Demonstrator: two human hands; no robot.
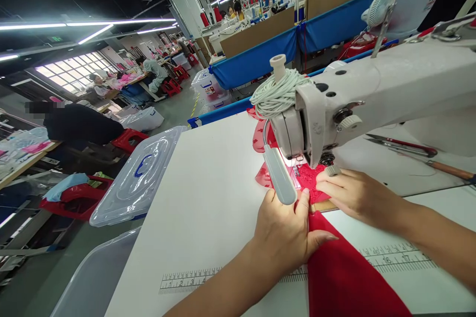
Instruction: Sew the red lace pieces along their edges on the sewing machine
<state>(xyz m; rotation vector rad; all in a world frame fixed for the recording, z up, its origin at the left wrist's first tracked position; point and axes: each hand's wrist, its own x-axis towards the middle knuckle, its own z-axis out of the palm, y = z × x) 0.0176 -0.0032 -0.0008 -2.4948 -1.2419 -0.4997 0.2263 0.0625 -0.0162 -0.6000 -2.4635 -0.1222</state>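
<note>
Your left hand, at 7 o'clock of the sewing machine head, lies spread on the red fabric, your right hand, at 4 o'clock, touches red lace under that head, grip unclear, presumably keeping both flat.

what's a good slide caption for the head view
Left hand and right hand on red cloth at a sewing machine, ruler marks on the table.

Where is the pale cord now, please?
In the head view, right of centre, the pale cord is coiled atop the sewing machine, around a cream post.
</note>
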